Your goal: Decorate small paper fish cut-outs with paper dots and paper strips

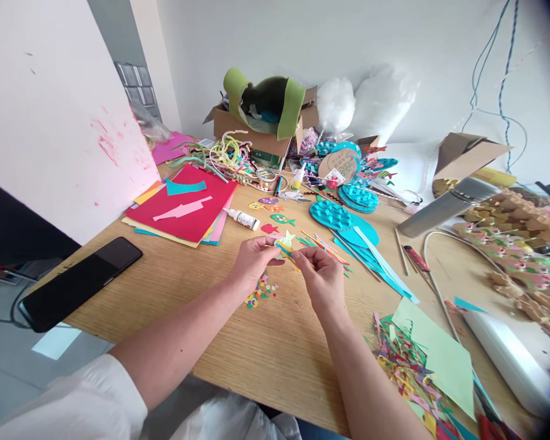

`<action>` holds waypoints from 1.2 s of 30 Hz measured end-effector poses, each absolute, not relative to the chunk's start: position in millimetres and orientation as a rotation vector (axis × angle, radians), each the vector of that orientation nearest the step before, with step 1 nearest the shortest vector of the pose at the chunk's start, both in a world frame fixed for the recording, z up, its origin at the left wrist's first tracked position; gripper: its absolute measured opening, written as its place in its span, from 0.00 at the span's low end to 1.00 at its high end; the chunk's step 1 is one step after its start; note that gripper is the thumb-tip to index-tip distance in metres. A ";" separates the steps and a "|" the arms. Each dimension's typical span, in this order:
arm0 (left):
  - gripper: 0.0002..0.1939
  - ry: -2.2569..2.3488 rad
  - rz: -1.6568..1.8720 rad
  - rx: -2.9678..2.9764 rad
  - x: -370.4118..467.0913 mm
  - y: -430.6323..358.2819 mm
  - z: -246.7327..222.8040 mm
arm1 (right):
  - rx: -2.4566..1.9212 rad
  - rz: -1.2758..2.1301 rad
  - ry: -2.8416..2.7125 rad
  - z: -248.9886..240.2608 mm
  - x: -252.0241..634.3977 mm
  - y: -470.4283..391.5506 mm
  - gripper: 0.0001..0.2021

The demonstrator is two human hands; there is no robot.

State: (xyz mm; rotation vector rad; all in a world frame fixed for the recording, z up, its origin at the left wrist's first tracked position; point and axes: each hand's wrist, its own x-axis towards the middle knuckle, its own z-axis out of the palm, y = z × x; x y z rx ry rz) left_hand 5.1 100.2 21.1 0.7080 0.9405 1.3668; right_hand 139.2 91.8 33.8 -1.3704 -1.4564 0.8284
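Note:
In front of me, my left hand (254,261) pinches a small pale green paper fish (288,238) between thumb and fingers, its tail pointing up. Yellow and blue paper strips cross its body. My right hand (323,278) is closed at the fish's right side, thumb and fingertips pinching a thin paper strip (286,247) there. The fingers partly cover both pieces. Below the hands lies a pile of small coloured paper dots (259,293). Narrow coloured strips (323,243) are just behind the right hand. Several finished-looking paper fish (282,219) lie beyond, near a white glue bottle (244,219).
Coloured paper sheets (178,211) and a black phone (82,281) are on the left. To the right stand blue egg-tray-textured discs (332,217), a grey metal tube (444,208), paper scraps (403,366) and a red-handled cutter (416,258). A cardboard box (256,131) sits at the back.

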 end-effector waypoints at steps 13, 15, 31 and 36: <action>0.09 0.928 1.355 0.708 4.8 99.7 21.4 | -1.385 0.783 -1.439 29.9 137.1 91.4 0.15; 0.09 0.926 1.351 0.698 4.9 99.5 21.6 | -1.388 0.773 -1.438 30.0 136.5 91.3 0.14; 0.10 0.845 1.282 0.624 5.8 99.1 21.8 | -1.411 0.686 -1.442 26.1 133.0 89.1 0.12; 0.10 0.845 1.267 0.624 5.6 97.9 22.2 | -1.415 0.673 -1.451 27.5 132.4 88.2 0.11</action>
